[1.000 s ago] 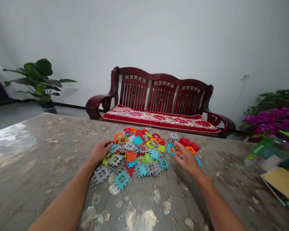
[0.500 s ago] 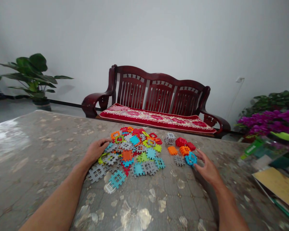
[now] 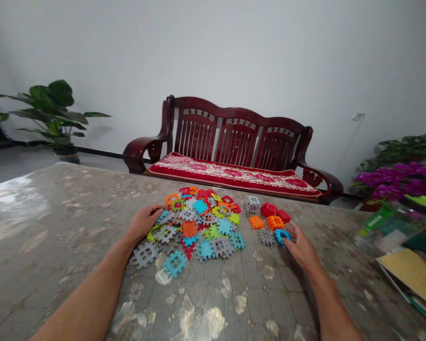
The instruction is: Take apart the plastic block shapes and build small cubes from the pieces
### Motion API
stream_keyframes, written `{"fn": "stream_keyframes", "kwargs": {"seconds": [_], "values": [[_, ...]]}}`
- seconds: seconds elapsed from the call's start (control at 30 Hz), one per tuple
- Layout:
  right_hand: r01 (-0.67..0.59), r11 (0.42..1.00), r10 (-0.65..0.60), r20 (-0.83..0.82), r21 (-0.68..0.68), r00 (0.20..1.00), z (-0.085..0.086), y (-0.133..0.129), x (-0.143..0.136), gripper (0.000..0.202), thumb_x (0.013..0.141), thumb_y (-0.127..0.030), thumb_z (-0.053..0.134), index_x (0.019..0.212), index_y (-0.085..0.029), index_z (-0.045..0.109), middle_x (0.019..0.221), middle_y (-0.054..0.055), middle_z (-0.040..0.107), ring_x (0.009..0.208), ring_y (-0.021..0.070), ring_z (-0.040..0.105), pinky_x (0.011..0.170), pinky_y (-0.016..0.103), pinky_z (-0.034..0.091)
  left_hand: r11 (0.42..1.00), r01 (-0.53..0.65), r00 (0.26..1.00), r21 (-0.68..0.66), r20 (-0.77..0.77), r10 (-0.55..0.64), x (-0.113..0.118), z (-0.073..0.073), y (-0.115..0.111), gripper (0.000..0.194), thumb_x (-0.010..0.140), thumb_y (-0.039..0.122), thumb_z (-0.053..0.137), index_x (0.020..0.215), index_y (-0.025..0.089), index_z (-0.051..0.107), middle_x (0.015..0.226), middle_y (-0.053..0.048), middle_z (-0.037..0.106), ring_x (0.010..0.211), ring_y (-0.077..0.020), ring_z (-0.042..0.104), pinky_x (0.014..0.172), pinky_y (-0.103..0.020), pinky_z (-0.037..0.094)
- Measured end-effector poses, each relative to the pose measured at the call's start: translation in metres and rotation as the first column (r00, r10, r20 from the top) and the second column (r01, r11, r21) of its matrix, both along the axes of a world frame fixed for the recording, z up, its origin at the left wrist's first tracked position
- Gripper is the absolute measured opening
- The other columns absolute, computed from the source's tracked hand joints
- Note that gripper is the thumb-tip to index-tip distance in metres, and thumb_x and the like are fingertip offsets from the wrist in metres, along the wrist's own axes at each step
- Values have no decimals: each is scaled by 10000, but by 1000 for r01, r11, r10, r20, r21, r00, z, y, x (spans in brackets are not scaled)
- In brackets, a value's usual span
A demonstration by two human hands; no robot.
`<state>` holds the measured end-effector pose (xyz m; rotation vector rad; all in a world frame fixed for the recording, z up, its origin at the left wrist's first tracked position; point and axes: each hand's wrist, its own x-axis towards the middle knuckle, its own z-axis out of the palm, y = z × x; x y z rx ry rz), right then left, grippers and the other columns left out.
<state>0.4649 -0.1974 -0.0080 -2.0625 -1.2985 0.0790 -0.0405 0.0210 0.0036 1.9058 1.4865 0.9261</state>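
My left hand (image 3: 145,223) rests at the left edge of a heap of flat interlocking plastic tiles (image 3: 199,206), its fingers stretched out and its fingertips against the pile. The heap mixes red, orange, lime, blue and grey tiles, some with window-like holes. At the right, my right hand (image 3: 300,244) has its thumb and fingers closed around a blue ring-shaped tile (image 3: 280,235), partly covered by the hand. Beside it are an orange tile stack (image 3: 275,222), a grey tile (image 3: 266,237), a single orange tile (image 3: 256,222) and red tiles (image 3: 269,209).
A patterned cloth (image 3: 206,303) covers the table. Grey tiles (image 3: 252,204) are stacked near its far edge. At the right are a notebook pile (image 3: 413,274), a clear container with a green lid (image 3: 421,203) and purple flowers (image 3: 401,180). A wooden bench (image 3: 234,137) stands behind.
My right thumb and fingers have closed in on the blue ring-shaped tile, which now looks tipped. My left hand stays at the heap. The view has shifted slightly.
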Motion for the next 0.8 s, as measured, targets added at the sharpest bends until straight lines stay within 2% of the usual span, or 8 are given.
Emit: {"fn": "stream_keyframes", "kwargs": {"seconds": [0.07, 0.13, 0.3, 0.47, 0.57, 0.63, 0.73, 0.8], "values": [[33, 998, -29, 92, -44, 995, 3, 4, -12, 742, 796, -429, 577, 1459, -169, 371, 1229, 157, 659, 1116, 292, 641, 971, 453, 476, 1000, 6, 1000, 8, -4, -6, 0, 0, 0, 411, 736, 478, 516, 967, 253, 771, 1009, -6, 783, 962, -265, 695, 891, -324, 512], [66, 995, -50, 191, -80, 980, 6, 7, -21, 751, 805, -476, 573, 1458, -163, 376, 1215, 167, 662, 1116, 320, 634, 963, 471, 469, 1000, 10, 1000, 15, -7, -10, -1, -1, 0, 416, 742, 478, 507, 969, 249, 769, 1016, -9, 781, 978, -270, 693, 893, -328, 512], [118, 985, -75, 307, -123, 949, 5, 10, -22, 712, 797, -430, 565, 1419, -111, 431, 1236, 208, 640, 1121, 351, 624, 949, 474, 468, 1000, 18, 1000, 9, 1, -18, 0, -3, 0, 420, 758, 461, 493, 989, 236, 763, 1032, -22, 776, 972, -264, 693, 911, -338, 505], [106, 988, -60, 346, -114, 936, -3, 11, -14, 676, 784, -398, 554, 1396, -127, 458, 1222, 179, 652, 1110, 337, 627, 961, 466, 464, 1000, 19, 999, 16, 28, -19, 0, -4, -1, 412, 770, 465, 506, 1000, 237, 761, 1055, -25, 772, 988, -259, 686, 922, -340, 501], [95, 988, -48, 352, -118, 935, 1, 7, -16, 640, 787, -402, 542, 1367, -137, 494, 1165, 158, 675, 1071, 323, 637, 954, 457, 468, 1000, 12, 999, 8, 30, -13, 0, -5, -1, 401, 766, 460, 519, 999, 242, 762, 1054, -19, 773, 985, -261, 684, 933, -349, 497], [100, 991, -60, 377, -88, 924, 9, 5, -23, 587, 798, -419, 536, 1322, -156, 543, 1159, 152, 674, 1058, 327, 628, 947, 466, 466, 1000, 11, 999, 2, 36, -11, 0, -5, 0, 399, 766, 455, 524, 1003, 240, 762, 1060, -19, 772, 988, -261, 683, 943, -352, 492], [105, 993, -118, 424, 53, 898, 23, 3, -42, 476, 810, -399, 532, 1234, -196, 612, 1179, 133, 663, 1068, 323, 596, 958, 469, 450, 1000, 19, 999, 1, 39, -19, 0, -6, 0, 400, 768, 451, 521, 1004, 233, 759, 1065, -25, 770, 995, -259, 680, 949, -350, 487], [31, 985, -98, 411, 167, 907, 30, 5, -60, 410, 812, -358, 523, 1173, -206, 644, 1172, 121, 666, 1082, 306, 581, 973, 458, 442, 1000, 24, 999, 7, 31, -24, 1, -7, 1, 413, 775, 451, 504, 1011, 223, 755, 1058, -32, 770, 995, -256, 680, 941, -348, 489]]}}
